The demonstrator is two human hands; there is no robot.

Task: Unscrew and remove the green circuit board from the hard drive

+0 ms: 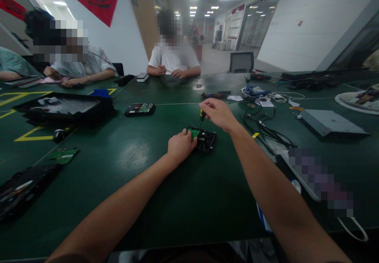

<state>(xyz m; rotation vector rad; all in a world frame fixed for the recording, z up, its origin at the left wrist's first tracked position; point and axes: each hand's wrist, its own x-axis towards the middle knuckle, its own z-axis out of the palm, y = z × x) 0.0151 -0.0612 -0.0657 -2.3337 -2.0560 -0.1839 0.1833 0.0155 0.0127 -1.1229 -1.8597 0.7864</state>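
Observation:
A black hard drive (207,141) with a green circuit board (194,132) at its left lies on the table in front of me. My left hand (181,144) grips the drive's left side, its fingers over the board. In my right hand (217,113) is a small screwdriver (202,115) with a yellow and black handle, pinched between the fingers. Upright, its thin shaft points down at the far edge of the drive. Whether the tip sits in a screw is too small to tell.
Another hard drive (139,109) lies farther left, near a black tray (66,107). A loose green board (63,156) is at the left. Black cables (269,130) and a silver metal box (331,123) occupy the right. Two people (174,59) sit across the table, and another person's sleeve shows far left.

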